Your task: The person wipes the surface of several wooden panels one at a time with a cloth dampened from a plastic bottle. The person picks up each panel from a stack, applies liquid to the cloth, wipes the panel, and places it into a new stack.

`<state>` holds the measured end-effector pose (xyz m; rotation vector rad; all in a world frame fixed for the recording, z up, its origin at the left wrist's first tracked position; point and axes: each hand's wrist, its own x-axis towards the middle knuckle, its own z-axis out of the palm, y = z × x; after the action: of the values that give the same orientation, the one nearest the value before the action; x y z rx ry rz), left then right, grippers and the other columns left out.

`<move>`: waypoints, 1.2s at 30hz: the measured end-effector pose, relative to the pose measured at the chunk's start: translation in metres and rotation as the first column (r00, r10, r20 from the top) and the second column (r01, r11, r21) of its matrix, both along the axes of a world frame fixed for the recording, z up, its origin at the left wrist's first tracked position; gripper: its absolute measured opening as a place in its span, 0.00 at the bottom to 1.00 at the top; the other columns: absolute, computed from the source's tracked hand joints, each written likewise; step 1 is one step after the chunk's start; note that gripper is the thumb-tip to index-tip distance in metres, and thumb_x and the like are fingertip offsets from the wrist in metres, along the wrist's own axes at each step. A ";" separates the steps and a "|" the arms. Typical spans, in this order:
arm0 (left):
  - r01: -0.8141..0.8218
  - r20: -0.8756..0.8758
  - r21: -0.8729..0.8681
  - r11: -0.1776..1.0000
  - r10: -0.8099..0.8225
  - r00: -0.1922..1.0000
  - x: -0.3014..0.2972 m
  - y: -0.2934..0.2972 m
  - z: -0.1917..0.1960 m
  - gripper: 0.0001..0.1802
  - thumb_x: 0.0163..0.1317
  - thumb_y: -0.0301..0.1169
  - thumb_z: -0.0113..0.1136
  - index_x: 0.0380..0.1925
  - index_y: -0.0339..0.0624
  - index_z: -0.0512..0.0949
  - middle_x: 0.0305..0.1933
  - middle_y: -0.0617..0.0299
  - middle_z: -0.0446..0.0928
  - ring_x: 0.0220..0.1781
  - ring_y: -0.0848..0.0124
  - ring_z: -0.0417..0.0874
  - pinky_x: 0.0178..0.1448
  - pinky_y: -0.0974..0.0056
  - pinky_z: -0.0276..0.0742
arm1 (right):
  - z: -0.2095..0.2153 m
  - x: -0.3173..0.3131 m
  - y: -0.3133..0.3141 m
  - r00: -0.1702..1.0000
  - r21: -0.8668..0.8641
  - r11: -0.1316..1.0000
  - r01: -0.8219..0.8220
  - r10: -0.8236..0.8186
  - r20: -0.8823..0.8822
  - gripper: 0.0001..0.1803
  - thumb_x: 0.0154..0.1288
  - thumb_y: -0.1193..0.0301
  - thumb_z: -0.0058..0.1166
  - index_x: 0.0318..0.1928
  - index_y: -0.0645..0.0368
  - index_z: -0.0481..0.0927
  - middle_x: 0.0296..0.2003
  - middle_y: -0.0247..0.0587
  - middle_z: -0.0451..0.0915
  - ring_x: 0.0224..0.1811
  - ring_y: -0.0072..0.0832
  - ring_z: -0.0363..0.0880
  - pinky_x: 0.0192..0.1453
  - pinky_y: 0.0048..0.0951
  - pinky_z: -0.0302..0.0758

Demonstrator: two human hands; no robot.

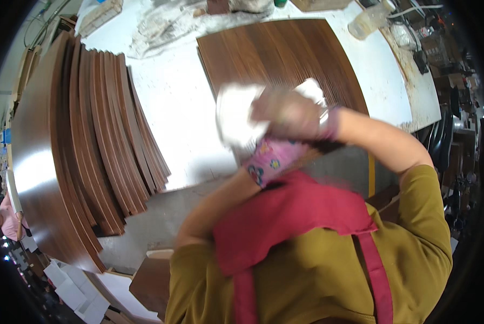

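Observation:
A dark brown wood-grain panel (277,51) lies on the white tabletop in front of me. Over its near edge my forearms cross, and motion smears both hands. My right hand (290,113), in a greyish glove, is closed on a bunched white cloth (239,113). More white material (312,89) shows just beyond that hand; whether it is the same cloth I cannot tell. My left hand is mostly hidden beneath the right one; its pink patterned cuff (274,159) shows, but its fingers do not.
Several brown panels (99,119) stand on edge in a row at the left. A stained cloth (166,27) lies at the back, near a wooden block (100,16). A clear plastic bottle (367,21) rests at the back right. Another person (11,218) is at the far left.

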<state>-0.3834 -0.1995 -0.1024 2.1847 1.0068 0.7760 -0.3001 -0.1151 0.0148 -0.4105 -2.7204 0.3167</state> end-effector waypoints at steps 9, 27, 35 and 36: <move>0.017 -0.178 0.287 0.958 0.036 0.983 -0.013 0.022 0.047 0.26 0.62 0.44 0.51 0.59 0.46 0.73 0.60 0.55 0.71 0.65 0.56 0.68 0.67 0.49 0.60 | -0.055 -0.099 0.137 0.832 -0.015 0.832 0.554 -0.554 0.004 0.13 0.61 0.57 0.54 0.34 0.54 0.80 0.37 0.43 0.79 0.38 0.43 0.79 0.42 0.44 0.76; 0.104 -0.406 0.250 0.963 0.007 0.914 -0.004 0.024 0.068 0.29 0.59 0.46 0.57 0.58 0.43 0.73 0.67 0.51 0.67 0.69 0.49 0.63 0.69 0.41 0.58 | -0.081 0.147 0.132 0.483 0.118 0.470 0.875 -0.867 -0.122 0.11 0.62 0.67 0.52 0.43 0.52 0.81 0.43 0.43 0.80 0.41 0.42 0.80 0.44 0.42 0.78; -0.400 0.019 -0.174 0.900 0.409 0.912 -0.065 0.093 0.069 0.30 0.68 0.34 0.53 0.68 0.35 0.60 0.70 0.43 0.60 0.73 0.52 0.61 0.75 0.54 0.57 | -0.060 0.319 0.168 0.361 -0.484 0.121 0.867 -0.822 0.440 0.33 0.55 0.58 0.65 0.59 0.60 0.75 0.47 0.45 0.83 0.48 0.34 0.80 0.57 0.33 0.73; -0.528 -0.159 0.048 0.848 0.528 0.834 -0.094 0.125 0.052 0.30 0.70 0.36 0.53 0.67 0.33 0.60 0.71 0.43 0.59 0.72 0.51 0.60 0.75 0.54 0.56 | -0.063 0.316 0.164 0.416 -0.472 0.201 0.858 -0.811 0.411 0.23 0.59 0.64 0.63 0.53 0.62 0.79 0.42 0.42 0.84 0.43 0.28 0.80 0.51 0.31 0.75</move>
<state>-0.4769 -0.0740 -0.0502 2.0084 1.7436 0.8358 0.0155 0.0485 -0.0477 -2.0392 -1.8630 0.8775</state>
